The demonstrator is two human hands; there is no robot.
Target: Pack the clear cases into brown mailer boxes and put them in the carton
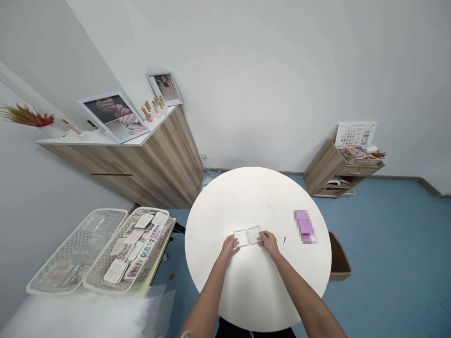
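Note:
Two small clear square plastic boxes [241,238] [254,234] lie edge to edge near the middle of a round white table [253,197]. I cannot tell if they are joined. My left hand [229,249] grips the left box at its lower corner. My right hand [269,243] holds the right edge of the other box. To the right, a small dark red item [284,240] rests on the table, and beyond it lies a pixelated pink object [305,226].
Two white plastic baskets [75,251] [132,251] stand at the left, one holding several printed cards. A wood-fronted cabinet [141,164] with framed pictures stands behind. A small wooden shelf unit [340,166] is at the right, and a cardboard box [338,258] is partly under the table edge.

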